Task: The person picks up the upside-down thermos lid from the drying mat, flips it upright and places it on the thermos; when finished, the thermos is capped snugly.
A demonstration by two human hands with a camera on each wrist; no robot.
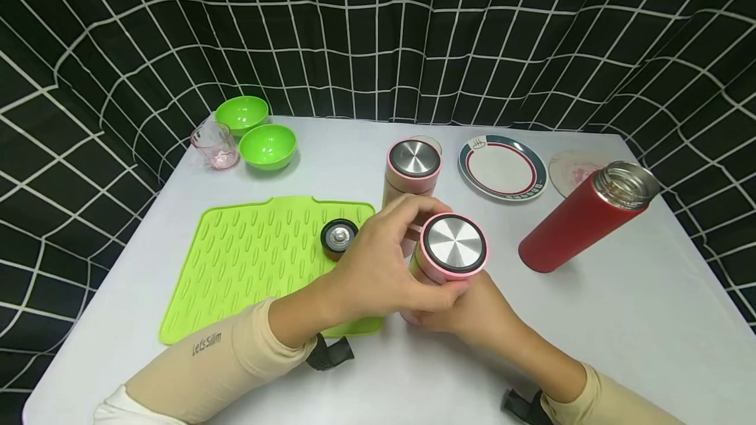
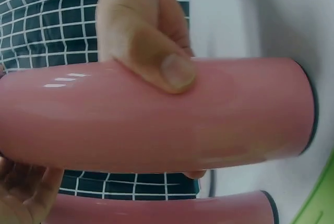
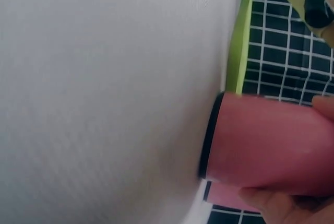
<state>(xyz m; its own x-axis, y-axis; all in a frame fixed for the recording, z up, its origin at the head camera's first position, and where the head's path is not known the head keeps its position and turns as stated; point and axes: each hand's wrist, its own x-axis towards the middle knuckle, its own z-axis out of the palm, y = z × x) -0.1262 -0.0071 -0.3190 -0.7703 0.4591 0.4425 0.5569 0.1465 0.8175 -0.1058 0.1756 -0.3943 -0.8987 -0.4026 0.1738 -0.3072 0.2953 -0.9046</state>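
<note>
Head view: both hands, left (image 1: 378,274) and right (image 1: 478,313), hold a pink flask (image 1: 451,248) over the bench (image 1: 620,320), apparently to unscrew its cap, which calls for a counter-twist. Left wrist view: a thumb presses the flask's wall. Right wrist view: fingers (image 3: 282,200) wrap its body.

The pink flask (image 1: 440,261) has a glossy smooth body and brushed-metal lid; the green mat (image 1: 248,261) looks ridged, rubbery; the red flask (image 1: 581,218) is matt.
</note>
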